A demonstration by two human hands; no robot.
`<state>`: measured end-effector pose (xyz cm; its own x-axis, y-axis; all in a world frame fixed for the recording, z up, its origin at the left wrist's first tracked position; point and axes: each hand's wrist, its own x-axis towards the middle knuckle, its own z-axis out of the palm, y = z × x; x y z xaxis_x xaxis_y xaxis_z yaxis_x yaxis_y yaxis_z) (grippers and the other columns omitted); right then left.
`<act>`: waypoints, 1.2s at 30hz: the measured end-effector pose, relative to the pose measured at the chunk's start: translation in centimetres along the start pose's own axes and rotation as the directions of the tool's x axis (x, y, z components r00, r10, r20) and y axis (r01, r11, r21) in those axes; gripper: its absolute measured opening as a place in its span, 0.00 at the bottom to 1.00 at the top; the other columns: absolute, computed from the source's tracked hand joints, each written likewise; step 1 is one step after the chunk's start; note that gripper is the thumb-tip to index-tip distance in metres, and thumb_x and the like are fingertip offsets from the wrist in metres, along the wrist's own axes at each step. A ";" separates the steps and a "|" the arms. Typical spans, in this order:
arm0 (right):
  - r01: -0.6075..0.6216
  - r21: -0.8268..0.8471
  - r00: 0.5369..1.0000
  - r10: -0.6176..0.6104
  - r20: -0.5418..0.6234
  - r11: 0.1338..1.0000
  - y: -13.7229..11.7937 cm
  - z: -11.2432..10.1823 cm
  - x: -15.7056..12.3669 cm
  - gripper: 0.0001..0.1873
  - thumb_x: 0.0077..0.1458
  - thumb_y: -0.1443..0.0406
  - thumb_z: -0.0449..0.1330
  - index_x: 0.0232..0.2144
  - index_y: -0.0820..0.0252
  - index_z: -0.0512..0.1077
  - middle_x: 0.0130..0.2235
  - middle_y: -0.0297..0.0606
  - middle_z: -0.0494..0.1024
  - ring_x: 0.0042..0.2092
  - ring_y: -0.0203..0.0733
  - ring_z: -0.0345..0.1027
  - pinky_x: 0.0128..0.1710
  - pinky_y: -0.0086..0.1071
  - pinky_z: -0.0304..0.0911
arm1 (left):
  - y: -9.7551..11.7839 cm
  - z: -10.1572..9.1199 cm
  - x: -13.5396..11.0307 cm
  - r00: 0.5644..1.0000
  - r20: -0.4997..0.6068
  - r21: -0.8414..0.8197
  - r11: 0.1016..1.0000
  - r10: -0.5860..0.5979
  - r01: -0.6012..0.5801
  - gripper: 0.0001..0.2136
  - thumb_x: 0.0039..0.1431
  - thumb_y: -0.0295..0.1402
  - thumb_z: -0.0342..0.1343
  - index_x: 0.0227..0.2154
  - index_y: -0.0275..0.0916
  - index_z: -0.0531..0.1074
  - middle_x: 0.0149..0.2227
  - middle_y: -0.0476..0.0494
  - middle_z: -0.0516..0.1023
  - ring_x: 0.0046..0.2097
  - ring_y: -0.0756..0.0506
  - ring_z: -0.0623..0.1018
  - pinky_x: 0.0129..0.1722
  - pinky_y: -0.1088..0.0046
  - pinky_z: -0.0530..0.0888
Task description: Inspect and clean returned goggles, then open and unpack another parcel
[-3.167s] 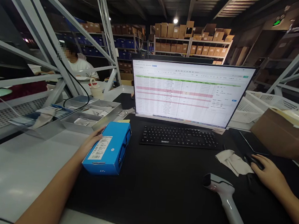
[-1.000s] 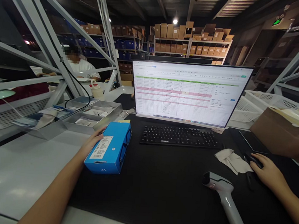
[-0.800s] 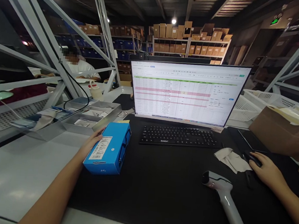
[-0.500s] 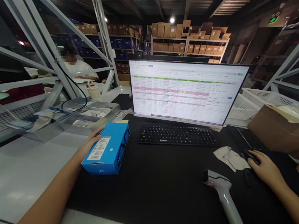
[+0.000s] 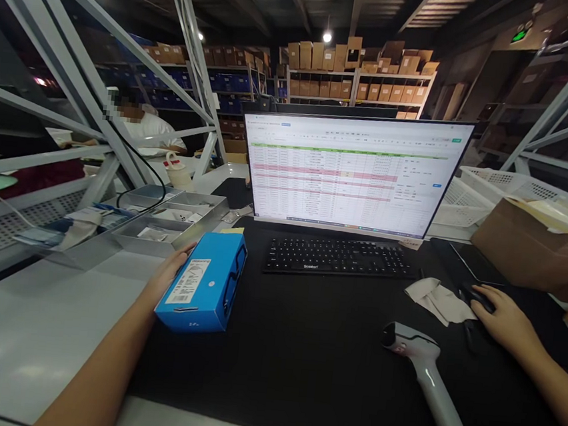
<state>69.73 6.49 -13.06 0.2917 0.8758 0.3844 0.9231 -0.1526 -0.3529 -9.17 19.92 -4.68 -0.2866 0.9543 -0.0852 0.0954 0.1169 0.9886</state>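
Left hand point(image 5: 164, 276) grips a blue, white-labelled box point(image 5: 205, 282) (its print too blurred to read); right hand point(image 5: 508, 322) clasps a mouse point(image 5: 477, 296).

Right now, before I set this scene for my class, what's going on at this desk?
A person's left hand is against the left side of a blue box, its fingers partly hidden. The right hand holds a mouse. The monitor shows a table with some pink rows, and the keyboard is in front of it. A scanner lies untouched on the black mat. Behind, on the left, is another person.
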 end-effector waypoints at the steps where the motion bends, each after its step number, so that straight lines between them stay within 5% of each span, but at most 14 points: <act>1: 0.001 0.003 1.000 -0.001 -0.002 1.000 0.0 0.0 0.0 0.22 0.56 0.48 0.52 0.51 0.42 0.71 0.60 0.40 0.72 0.64 0.68 0.63 0.66 0.60 0.57 | 0.0 0.0 0.0 0.999 -0.043 0.022 1.000 0.021 -0.020 0.22 0.57 0.41 0.59 0.53 0.42 0.77 0.52 0.39 0.81 0.41 0.41 0.81 0.30 0.71 0.77; 11: 0.009 0.002 1.000 -0.009 0.006 1.000 0.8 0.2 0.1 0.21 0.57 0.48 0.52 0.51 0.40 0.70 0.60 0.39 0.71 0.64 0.67 0.63 0.65 0.62 0.58 | -1.6 -1.7 1.2 0.899 -0.373 0.153 0.971 0.231 -0.187 0.15 0.52 0.45 0.62 0.35 0.39 0.80 0.39 0.41 0.82 0.44 0.40 0.80 0.56 0.57 0.74; 18: 0.010 0.018 1.000 -0.010 0.011 1.000 0.9 0.2 0.2 0.21 0.57 0.48 0.53 0.51 0.40 0.71 0.60 0.39 0.71 0.64 0.69 0.63 0.66 0.63 0.57 | -0.5 -0.7 0.6 0.870 -0.455 0.043 0.980 0.191 -0.193 0.09 0.59 0.39 0.55 0.28 0.39 0.71 0.30 0.46 0.76 0.36 0.45 0.78 0.51 0.59 0.75; 23: 0.021 0.023 1.000 -0.021 0.018 1.000 1.1 0.2 0.2 0.23 0.57 0.47 0.53 0.52 0.41 0.71 0.61 0.40 0.71 0.64 0.70 0.62 0.66 0.64 0.56 | -0.1 -0.4 0.3 0.854 -0.482 -0.064 0.965 0.195 -0.256 0.18 0.67 0.39 0.47 0.20 0.42 0.59 0.21 0.52 0.63 0.30 0.47 0.75 0.44 0.64 0.75; 29: 0.012 0.030 1.000 -0.012 0.021 0.999 0.8 0.1 0.2 0.24 0.55 0.48 0.54 0.54 0.39 0.70 0.61 0.37 0.71 0.64 0.71 0.61 0.66 0.63 0.56 | -0.5 -0.6 0.1 0.878 -0.438 0.015 0.978 0.192 -0.206 0.24 0.66 0.45 0.49 0.15 0.43 0.56 0.21 0.49 0.66 0.31 0.45 0.76 0.42 0.64 0.74; 32: -0.003 0.015 1.000 0.003 0.029 1.000 0.5 0.0 0.1 0.23 0.56 0.48 0.53 0.52 0.39 0.70 0.61 0.36 0.71 0.65 0.69 0.61 0.66 0.61 0.57 | -0.4 -0.3 0.0 0.894 -0.400 0.014 0.977 0.202 -0.214 0.20 0.64 0.42 0.51 0.17 0.42 0.60 0.22 0.48 0.69 0.31 0.45 0.76 0.41 0.66 0.75; 36: -0.016 -0.010 1.000 0.016 0.027 1.000 0.0 -0.2 0.1 0.22 0.57 0.48 0.51 0.51 0.42 0.70 0.61 0.40 0.71 0.64 0.66 0.62 0.66 0.58 0.57 | 0.1 0.2 0.0 0.904 -0.389 -0.012 0.980 0.178 -0.198 0.04 0.55 0.34 0.57 0.32 0.39 0.70 0.29 0.50 0.73 0.31 0.47 0.76 0.39 0.68 0.75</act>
<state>69.82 6.46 -12.91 0.2999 0.8852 0.3557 0.9207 -0.1711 -0.3507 -8.92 19.96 -4.62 -0.6132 0.7760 0.1478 0.1393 -0.0779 0.9872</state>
